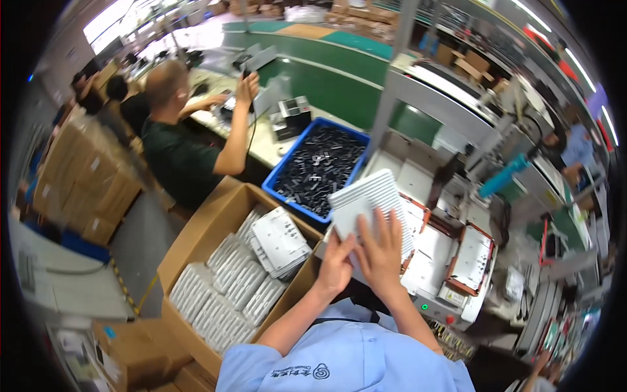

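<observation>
A pale metal heat sink plate (367,204) with ridged fins is tilted up in front of me. My left hand (334,264) grips its lower left edge between thumb and fingers. My right hand (381,251) lies flat on its face, fingers stretched and apart. Left of my arms, a cardboard box (185,243) holds rows of similar plates, with a small stack of flat white plates (281,239) on top. To the right stands a machine bench whose orange-edged fixture (471,259) carries a white plate. The underside of the held plate is hidden.
A blue tray (266,185) full of small black parts stands beyond the box. Further left, a co-worker (179,140) holds a corded tool at a bench. A green button (424,306) and a red button (450,319) sit on the machine's front. Closed cartons (140,353) stand lower left.
</observation>
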`<act>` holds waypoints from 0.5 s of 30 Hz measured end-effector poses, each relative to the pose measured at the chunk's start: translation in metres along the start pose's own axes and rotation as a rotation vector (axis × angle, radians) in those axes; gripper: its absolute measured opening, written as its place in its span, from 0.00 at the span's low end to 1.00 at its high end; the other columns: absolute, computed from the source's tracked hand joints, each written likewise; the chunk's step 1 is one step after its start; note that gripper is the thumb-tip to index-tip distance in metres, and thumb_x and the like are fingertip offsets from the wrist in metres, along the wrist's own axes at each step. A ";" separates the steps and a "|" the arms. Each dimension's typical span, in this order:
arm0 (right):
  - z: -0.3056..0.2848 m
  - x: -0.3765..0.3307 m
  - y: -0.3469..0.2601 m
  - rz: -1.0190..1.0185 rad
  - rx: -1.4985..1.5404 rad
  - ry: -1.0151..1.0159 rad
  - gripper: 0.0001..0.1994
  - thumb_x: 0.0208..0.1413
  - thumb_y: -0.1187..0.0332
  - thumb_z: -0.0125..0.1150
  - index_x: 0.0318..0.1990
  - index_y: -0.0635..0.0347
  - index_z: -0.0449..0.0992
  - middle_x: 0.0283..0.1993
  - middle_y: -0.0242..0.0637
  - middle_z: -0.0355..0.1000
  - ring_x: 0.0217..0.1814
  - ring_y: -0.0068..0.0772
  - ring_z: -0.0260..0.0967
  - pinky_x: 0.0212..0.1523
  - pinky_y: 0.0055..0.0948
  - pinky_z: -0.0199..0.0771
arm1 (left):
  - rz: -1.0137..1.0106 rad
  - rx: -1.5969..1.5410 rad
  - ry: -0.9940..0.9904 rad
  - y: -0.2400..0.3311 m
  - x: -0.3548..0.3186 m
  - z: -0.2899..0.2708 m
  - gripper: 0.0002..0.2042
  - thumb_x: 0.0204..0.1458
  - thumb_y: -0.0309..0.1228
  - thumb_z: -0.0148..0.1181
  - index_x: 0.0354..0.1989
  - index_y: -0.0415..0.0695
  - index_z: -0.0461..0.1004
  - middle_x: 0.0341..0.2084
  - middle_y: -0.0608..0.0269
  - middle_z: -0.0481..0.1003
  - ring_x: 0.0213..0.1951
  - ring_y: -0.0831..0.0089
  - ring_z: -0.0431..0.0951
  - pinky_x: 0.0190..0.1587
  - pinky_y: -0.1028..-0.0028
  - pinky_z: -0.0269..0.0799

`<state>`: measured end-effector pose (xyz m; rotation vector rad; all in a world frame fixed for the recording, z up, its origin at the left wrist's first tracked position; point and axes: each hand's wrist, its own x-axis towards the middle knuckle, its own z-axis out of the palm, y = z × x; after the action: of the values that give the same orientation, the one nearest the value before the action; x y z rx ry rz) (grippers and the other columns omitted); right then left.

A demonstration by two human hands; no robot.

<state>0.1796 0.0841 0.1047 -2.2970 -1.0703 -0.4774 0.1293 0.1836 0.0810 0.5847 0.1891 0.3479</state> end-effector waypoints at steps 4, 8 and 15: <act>-0.024 -0.007 0.009 0.028 0.188 0.016 0.21 0.52 0.71 0.59 0.56 0.54 0.71 0.64 0.45 0.58 0.68 0.55 0.49 0.65 0.47 0.52 | 0.106 0.186 0.055 0.005 0.008 0.003 0.22 0.54 0.23 0.56 0.58 0.42 0.60 0.52 0.61 0.68 0.53 0.72 0.67 0.58 0.72 0.60; -0.058 -0.030 0.022 0.494 0.907 -0.057 0.13 0.57 0.72 0.56 0.49 0.61 0.74 0.56 0.42 0.68 0.60 0.36 0.64 0.58 0.33 0.64 | 0.352 0.600 -0.036 0.013 0.002 -0.016 0.19 0.53 0.23 0.56 0.53 0.37 0.65 0.51 0.54 0.70 0.55 0.64 0.68 0.59 0.66 0.60; -0.089 -0.083 0.031 0.738 1.089 -0.002 0.17 0.58 0.71 0.57 0.55 0.61 0.70 0.49 0.38 0.73 0.50 0.27 0.69 0.54 0.28 0.68 | 0.998 1.158 -0.753 -0.004 0.002 0.046 0.11 0.53 0.30 0.57 0.42 0.44 0.66 0.42 0.48 0.75 0.45 0.47 0.76 0.52 0.47 0.68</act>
<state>0.1449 -0.0357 0.1204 -1.4923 -0.2492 0.3486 0.1450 0.1584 0.1159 1.9137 -0.7248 0.9574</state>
